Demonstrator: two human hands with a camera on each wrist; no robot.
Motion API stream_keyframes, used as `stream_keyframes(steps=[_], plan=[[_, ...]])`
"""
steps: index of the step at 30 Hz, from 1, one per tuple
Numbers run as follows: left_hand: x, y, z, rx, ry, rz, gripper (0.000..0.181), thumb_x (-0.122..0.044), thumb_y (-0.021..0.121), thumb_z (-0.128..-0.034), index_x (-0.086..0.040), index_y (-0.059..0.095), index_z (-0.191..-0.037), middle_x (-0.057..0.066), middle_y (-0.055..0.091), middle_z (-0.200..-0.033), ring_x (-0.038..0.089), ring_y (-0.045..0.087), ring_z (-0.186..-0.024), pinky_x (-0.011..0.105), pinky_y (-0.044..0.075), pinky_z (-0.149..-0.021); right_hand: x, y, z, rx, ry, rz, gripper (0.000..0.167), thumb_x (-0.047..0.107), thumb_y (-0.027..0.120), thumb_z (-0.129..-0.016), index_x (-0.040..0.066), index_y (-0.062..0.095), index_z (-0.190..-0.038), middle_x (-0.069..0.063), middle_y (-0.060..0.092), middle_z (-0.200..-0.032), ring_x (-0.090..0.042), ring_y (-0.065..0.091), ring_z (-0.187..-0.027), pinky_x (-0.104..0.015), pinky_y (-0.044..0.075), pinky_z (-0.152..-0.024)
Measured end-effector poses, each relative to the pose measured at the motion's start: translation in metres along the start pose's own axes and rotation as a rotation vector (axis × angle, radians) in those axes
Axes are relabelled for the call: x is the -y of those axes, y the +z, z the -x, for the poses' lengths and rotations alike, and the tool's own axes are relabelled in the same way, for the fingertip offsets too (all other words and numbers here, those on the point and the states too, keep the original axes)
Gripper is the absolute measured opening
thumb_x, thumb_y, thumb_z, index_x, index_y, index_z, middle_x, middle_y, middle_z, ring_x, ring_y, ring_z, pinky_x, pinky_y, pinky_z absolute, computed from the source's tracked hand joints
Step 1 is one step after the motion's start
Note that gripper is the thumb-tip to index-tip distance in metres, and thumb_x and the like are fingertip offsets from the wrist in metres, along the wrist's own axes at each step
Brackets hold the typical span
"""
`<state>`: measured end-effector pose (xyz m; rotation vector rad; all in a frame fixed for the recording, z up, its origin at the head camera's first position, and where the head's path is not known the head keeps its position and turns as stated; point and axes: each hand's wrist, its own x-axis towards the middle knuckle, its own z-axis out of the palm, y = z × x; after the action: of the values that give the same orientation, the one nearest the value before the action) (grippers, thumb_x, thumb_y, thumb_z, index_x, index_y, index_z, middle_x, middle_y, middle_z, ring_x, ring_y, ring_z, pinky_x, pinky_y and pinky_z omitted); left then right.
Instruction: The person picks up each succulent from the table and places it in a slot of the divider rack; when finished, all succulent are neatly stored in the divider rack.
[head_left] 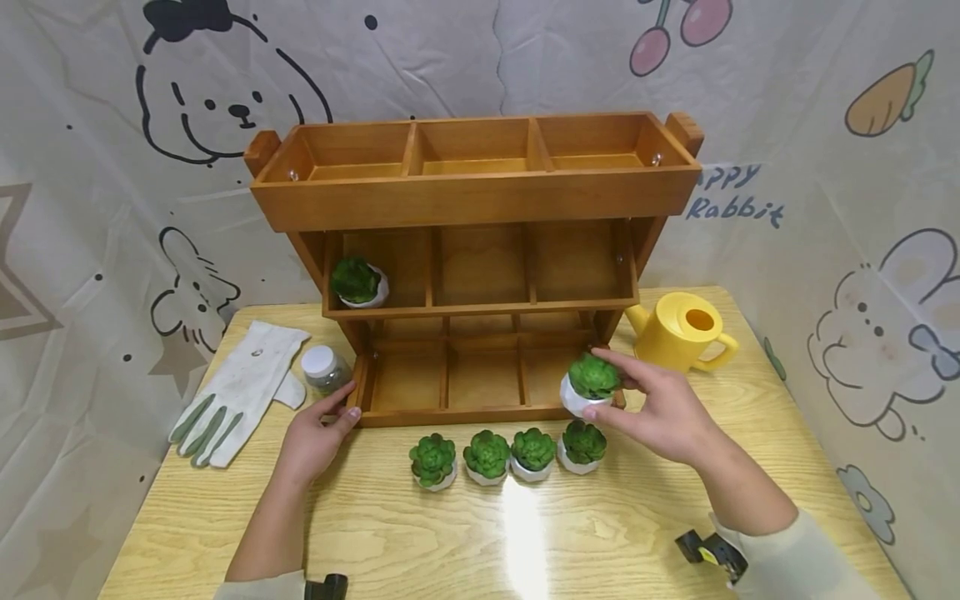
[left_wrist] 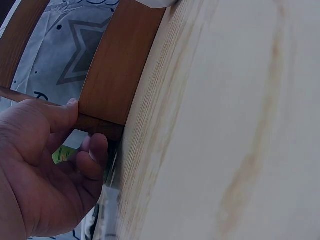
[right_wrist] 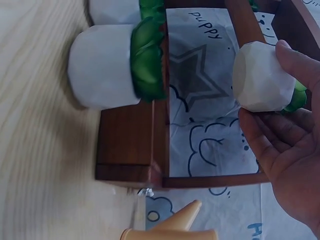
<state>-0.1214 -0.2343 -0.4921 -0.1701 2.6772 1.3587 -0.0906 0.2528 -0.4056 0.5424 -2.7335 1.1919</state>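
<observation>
A small artificial succulent in a white faceted pot (head_left: 576,398) is pinched between the thumb and fingers of my right hand (head_left: 667,408), above the right end of the lowest tier. The right wrist view shows the held pot (right_wrist: 262,77) off the table. My left hand (head_left: 315,437) grips the left front corner of the wooden shelf (head_left: 465,417), thumb and fingers on either side of it in the left wrist view (left_wrist: 102,122). Several matching potted succulents (head_left: 486,454) stand in a row before the shelf. Another potted succulent (head_left: 358,282) sits in the middle tier's left compartment, tilted.
A yellow watering can (head_left: 678,333) stands right of the shelf. To its left are a white-lidded jar (head_left: 324,367) and a pair of white and green gloves (head_left: 240,392). A printed cloth (head_left: 465,58) hangs behind and beside the wooden table (head_left: 420,542).
</observation>
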Motion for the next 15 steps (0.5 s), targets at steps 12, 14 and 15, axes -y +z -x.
stream_keyframes(steps=[12, 14, 15], plan=[[0.000, 0.000, -0.001, -0.003, -0.016, 0.013, 0.052, -0.032, 0.065, -0.1039, -0.019, 0.054, -0.153, 0.012, 0.061, -0.117, 0.026, 0.060, -0.107, 0.031, 0.052, -0.081, 0.020, 0.002, -0.020, -0.025, -0.086, 0.030, 0.076, 0.032, 0.093, -0.079, 0.014, 0.061, -0.145, -0.005, 0.074, -0.119, -0.022, 0.074, -0.102, -0.046, 0.059, -0.088], [0.001, 0.000, -0.001, -0.004, -0.016, 0.015, 0.052, -0.032, 0.066, -0.1039, -0.019, 0.054, -0.153, 0.012, 0.061, -0.117, 0.026, 0.060, -0.107, 0.031, 0.052, -0.080, 0.024, 0.003, -0.025, -0.029, -0.119, 0.033, 0.076, 0.031, 0.094, -0.078, 0.014, 0.061, -0.144, -0.004, 0.074, -0.117, -0.020, 0.074, -0.101, -0.043, 0.059, -0.086], [0.001, 0.000, -0.001, -0.004, -0.017, 0.015, 0.052, -0.032, 0.066, -0.1038, -0.019, 0.054, -0.153, 0.012, 0.061, -0.117, 0.026, 0.060, -0.107, 0.031, 0.052, -0.080, 0.027, 0.003, -0.028, -0.030, -0.134, 0.035, 0.076, 0.031, 0.094, -0.078, 0.013, 0.061, -0.144, -0.003, 0.075, -0.116, -0.019, 0.074, -0.099, -0.041, 0.059, -0.085]])
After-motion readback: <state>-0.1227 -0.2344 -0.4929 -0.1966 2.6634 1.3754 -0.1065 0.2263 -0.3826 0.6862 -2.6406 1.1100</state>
